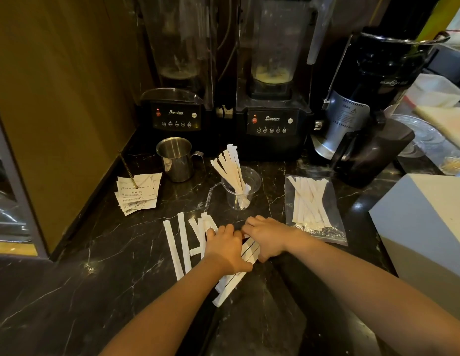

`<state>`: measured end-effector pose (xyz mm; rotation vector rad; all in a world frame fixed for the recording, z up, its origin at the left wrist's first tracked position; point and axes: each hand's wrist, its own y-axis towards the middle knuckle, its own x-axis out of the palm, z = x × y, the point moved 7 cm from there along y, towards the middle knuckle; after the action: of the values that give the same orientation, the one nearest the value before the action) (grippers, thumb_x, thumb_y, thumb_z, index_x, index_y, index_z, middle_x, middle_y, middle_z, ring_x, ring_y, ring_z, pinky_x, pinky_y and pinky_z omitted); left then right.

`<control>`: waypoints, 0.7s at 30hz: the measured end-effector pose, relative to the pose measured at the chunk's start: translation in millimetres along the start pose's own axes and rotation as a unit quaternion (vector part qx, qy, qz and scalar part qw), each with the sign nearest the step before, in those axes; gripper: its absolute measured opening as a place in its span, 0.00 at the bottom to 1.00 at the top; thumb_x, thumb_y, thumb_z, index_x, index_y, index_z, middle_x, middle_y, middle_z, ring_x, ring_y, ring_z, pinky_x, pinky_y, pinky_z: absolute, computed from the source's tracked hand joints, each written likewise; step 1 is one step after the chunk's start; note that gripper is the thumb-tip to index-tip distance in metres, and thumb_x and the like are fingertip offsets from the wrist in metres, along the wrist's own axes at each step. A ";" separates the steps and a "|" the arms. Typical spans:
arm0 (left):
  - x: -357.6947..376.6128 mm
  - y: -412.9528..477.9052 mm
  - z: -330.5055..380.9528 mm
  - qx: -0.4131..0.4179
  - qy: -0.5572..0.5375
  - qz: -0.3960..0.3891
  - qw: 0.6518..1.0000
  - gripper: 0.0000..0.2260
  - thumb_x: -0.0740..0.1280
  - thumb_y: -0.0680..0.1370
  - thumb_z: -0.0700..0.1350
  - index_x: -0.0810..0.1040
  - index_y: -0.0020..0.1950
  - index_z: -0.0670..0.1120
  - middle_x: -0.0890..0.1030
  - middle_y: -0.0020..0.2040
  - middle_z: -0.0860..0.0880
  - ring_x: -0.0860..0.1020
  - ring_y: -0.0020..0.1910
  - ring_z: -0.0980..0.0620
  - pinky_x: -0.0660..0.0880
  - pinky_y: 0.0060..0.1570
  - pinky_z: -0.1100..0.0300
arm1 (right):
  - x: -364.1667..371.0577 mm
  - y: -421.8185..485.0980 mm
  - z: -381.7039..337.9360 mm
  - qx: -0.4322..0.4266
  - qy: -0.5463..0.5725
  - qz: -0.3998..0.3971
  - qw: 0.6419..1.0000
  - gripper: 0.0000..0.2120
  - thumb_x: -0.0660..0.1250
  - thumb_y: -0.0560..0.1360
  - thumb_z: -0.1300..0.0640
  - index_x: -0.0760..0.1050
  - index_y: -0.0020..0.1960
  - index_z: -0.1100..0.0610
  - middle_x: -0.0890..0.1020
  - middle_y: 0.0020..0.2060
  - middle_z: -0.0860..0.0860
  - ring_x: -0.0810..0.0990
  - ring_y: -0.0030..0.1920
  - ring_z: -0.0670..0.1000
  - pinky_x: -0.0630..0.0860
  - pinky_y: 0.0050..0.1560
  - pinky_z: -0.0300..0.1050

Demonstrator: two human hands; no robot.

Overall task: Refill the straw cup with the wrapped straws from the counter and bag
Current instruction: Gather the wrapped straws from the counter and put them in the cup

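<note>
A clear plastic straw cup (252,183) stands on the dark marble counter and holds several paper-wrapped straws (230,165) that lean to the left. Loose wrapped straws (177,247) lie on the counter in front of it. My left hand (223,247) and my right hand (268,236) rest side by side on a bunch of these straws (232,281), gathering them between the palms. A clear bag (313,204) with several wrapped straws lies flat to the right of the cup.
Two black blenders (177,116) (272,122) stand at the back, with a steel pitcher (176,158) in front of them. A stack of receipts (137,191) lies at the left. A black grinder (372,98) and a white box (429,217) stand at the right.
</note>
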<state>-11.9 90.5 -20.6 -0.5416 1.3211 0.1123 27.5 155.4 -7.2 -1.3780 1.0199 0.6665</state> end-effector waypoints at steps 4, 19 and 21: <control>-2.8 0.0 1.6 -0.003 -0.010 0.014 1.000 0.27 0.66 0.67 0.58 0.70 0.60 0.44 0.74 0.58 0.44 0.71 0.58 0.45 0.63 0.59 0.49 | -2.0 -2.7 -2.2 -0.005 -0.005 0.017 1.000 0.28 0.71 0.64 0.54 0.67 0.61 0.58 0.71 0.58 0.56 0.68 0.59 0.56 0.67 0.56 0.50; -7.4 -5.1 19.5 0.038 0.017 -0.048 0.998 0.12 0.59 0.76 0.44 0.74 0.57 0.41 0.79 0.55 0.39 0.77 0.54 0.40 0.73 0.52 0.50 | 7.5 -14.6 -4.8 0.010 0.042 -0.032 0.999 0.12 0.62 0.71 0.62 0.74 0.53 0.62 0.78 0.53 0.62 0.77 0.49 0.61 0.73 0.43 0.50; -7.9 -6.7 23.4 0.052 0.038 -0.052 0.997 0.12 0.59 0.77 0.43 0.74 0.56 0.40 0.79 0.54 0.39 0.77 0.53 0.40 0.72 0.52 0.50 | 8.3 -15.6 -4.8 0.012 0.036 -0.047 0.998 0.11 0.62 0.72 0.61 0.74 0.53 0.62 0.78 0.52 0.62 0.77 0.49 0.61 0.72 0.42 0.50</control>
<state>9.3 96.6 -7.8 -0.5286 1.3614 -0.0627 43.9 147.3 -6.8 -1.4281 1.0103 0.5371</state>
